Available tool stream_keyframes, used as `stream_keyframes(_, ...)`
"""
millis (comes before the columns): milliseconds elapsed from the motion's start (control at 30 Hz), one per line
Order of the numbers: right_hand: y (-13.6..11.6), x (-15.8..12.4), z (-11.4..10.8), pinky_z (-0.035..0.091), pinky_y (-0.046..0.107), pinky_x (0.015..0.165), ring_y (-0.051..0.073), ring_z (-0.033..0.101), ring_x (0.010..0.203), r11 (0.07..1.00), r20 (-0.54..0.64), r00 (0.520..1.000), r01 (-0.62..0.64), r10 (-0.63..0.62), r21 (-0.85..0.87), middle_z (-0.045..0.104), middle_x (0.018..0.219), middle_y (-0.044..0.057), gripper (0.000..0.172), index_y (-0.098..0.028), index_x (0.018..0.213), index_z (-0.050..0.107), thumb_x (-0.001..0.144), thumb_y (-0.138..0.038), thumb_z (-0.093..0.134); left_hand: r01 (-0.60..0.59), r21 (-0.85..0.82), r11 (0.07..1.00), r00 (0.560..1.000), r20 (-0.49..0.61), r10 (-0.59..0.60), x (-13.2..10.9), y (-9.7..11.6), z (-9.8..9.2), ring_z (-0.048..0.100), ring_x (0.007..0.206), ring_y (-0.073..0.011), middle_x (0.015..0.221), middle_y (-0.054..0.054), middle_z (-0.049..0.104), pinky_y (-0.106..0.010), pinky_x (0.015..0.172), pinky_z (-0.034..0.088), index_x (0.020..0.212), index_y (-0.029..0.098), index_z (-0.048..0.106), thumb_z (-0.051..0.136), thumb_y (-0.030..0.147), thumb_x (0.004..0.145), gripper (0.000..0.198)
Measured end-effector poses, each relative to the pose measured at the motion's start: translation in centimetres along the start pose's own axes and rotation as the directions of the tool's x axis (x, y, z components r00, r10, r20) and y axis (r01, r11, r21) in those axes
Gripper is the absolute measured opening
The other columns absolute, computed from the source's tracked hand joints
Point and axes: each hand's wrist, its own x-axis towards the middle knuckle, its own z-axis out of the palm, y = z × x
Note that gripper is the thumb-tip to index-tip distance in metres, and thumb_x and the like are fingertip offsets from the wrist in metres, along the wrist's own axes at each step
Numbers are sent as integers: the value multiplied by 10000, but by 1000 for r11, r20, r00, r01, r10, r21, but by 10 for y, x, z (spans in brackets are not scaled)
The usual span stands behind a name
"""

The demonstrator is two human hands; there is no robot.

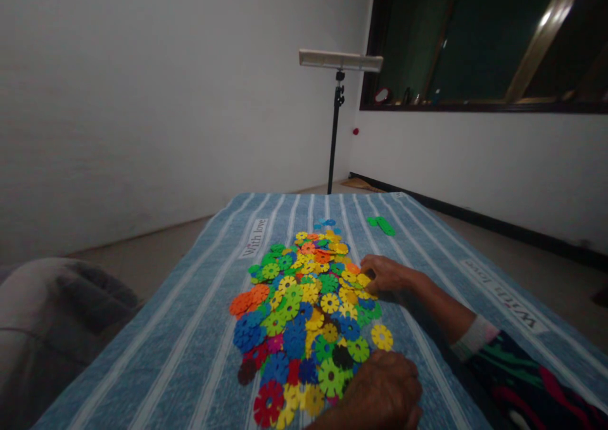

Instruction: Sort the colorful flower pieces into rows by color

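Note:
A large heap of colourful plastic snowflake discs (311, 284), notched round their rims, lies spread over the middle of the cloth. At the heap's right edge my right hand (387, 274) has its thumb and fingers closed about a yellow disc (365, 280). My left hand (382, 389) is nearer to me, at the heap's lower right, with its fingers curled in; what they hold, if anything, is hidden. Close above that hand lies a single yellow disc (382, 337). A green disc (331, 377) is just left of it.
A blue-and-white striped cloth (190, 328) covers the table. Green pieces (381, 225) lie apart at the far right, and a few blue discs (327, 223) behind the heap. A lamp stand (334, 132) rises beyond the table; a grey-covered shape (61, 328) is at left.

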Motion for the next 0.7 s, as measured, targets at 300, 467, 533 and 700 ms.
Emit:
stream_keyframes(300,-6,-13,-9,369,224,637,152,526,772,992,11,998,69,-68,-103,580,915,15,215,-163,824,631,632,-250,677,16,-36,999,1000,5,-16,-1,4,-10,610,956,-181,1029,-38,663,-310,837,496,902,157,570,597,327,885,173)
stream_keyframes(467,-17,-37,-12,370,246,650,171,531,774,983,38,996,84,-79,-163,601,899,36,230,-159,852,646,656,-273,681,24,-50,998,998,-59,-27,-4,7,-12,589,993,-176,1029,-30,647,-310,894,482,885,167,548,581,305,897,143)
stream_keyframes(533,-22,-49,-9,365,248,643,174,537,776,976,62,994,98,-87,-197,609,908,40,240,-162,873,651,662,-274,677,25,-45,999,996,-82,-29,-4,8,-11,582,981,-171,1014,-24,638,-305,881,480,887,170,540,588,301,894,139)
stream_keyframes(700,-38,-76,1,339,248,590,166,543,722,949,154,981,156,-117,-275,619,887,40,229,-172,879,657,696,-310,669,-7,33,999,982,-188,13,-5,10,-1,564,894,-164,936,-32,601,-296,800,466,869,167,523,515,269,938,123)
